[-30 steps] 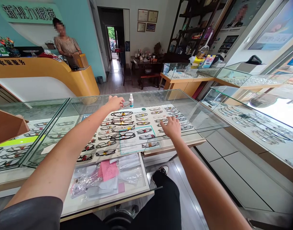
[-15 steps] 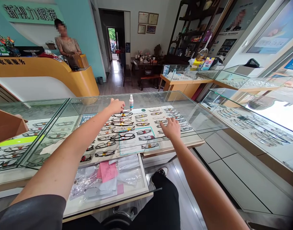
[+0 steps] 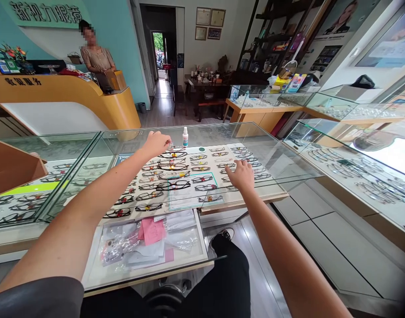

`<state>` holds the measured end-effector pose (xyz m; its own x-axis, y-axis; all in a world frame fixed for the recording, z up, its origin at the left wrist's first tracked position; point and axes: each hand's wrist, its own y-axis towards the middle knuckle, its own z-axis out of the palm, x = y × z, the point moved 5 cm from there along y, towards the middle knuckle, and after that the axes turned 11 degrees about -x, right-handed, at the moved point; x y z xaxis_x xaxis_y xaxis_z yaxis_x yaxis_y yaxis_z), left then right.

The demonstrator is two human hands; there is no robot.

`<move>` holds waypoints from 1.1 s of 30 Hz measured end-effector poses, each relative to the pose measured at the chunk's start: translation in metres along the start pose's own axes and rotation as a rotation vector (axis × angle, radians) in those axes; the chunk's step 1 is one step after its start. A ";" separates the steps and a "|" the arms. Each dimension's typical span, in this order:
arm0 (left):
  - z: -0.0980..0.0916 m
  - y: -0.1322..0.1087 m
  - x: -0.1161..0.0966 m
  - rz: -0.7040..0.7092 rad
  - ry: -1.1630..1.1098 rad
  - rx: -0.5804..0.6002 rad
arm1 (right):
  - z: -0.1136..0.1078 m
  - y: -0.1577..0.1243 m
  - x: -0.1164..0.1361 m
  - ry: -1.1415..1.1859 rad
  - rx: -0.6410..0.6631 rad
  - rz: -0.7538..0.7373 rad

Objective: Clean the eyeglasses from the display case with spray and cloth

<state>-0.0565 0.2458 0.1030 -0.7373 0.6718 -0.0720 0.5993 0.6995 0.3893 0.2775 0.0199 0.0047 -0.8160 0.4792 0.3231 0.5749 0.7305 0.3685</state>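
My left hand (image 3: 157, 144) reaches over the far part of the glass counter, its fingers curled together at a thin-framed pair of eyeglasses (image 3: 173, 149), mostly hidden behind the fingers. Closer to me, dark-framed eyeglasses (image 3: 172, 167) and another black pair (image 3: 173, 185) lie in a line on the glass top. A small white spray bottle (image 3: 185, 137) stands upright just right of my left hand. My right hand (image 3: 242, 175) rests on the glass at the right with fingers apart and nothing in it, above rows of eyeglasses (image 3: 219, 154) inside the case.
Below the counter, a pulled-out drawer (image 3: 202, 247) holds plastic bags and a pink paper slip (image 3: 154, 232). A brown box (image 3: 15, 165) juts in at left. Another person (image 3: 98, 59) stands behind the yellow reception desk (image 3: 123, 110). More display cases (image 3: 354, 176) line the right side.
The view has shifted slightly, so the scene sits a little further right. My left hand's fingers are still curled at the far eyeglasses; my right hand stays on the glass.
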 end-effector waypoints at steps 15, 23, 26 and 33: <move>-0.060 -0.286 0.107 -0.351 0.230 0.204 | 0.011 0.009 -0.013 -0.033 -0.015 -0.024; -0.068 -0.302 0.168 -0.600 0.194 -0.013 | 0.015 0.015 -0.021 -0.051 -0.010 -0.027; -0.065 -0.303 0.171 -0.632 0.175 -0.056 | 0.014 0.016 -0.023 -0.051 -0.009 -0.017; -0.062 -0.307 0.166 -0.639 0.159 -0.059 | 0.011 0.013 -0.017 -0.065 0.001 -0.002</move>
<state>-0.3819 0.1271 0.0283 -0.9819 0.0818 -0.1710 0.0139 0.9309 0.3651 0.2976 0.0266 -0.0060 -0.8194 0.5085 0.2647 0.5732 0.7319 0.3685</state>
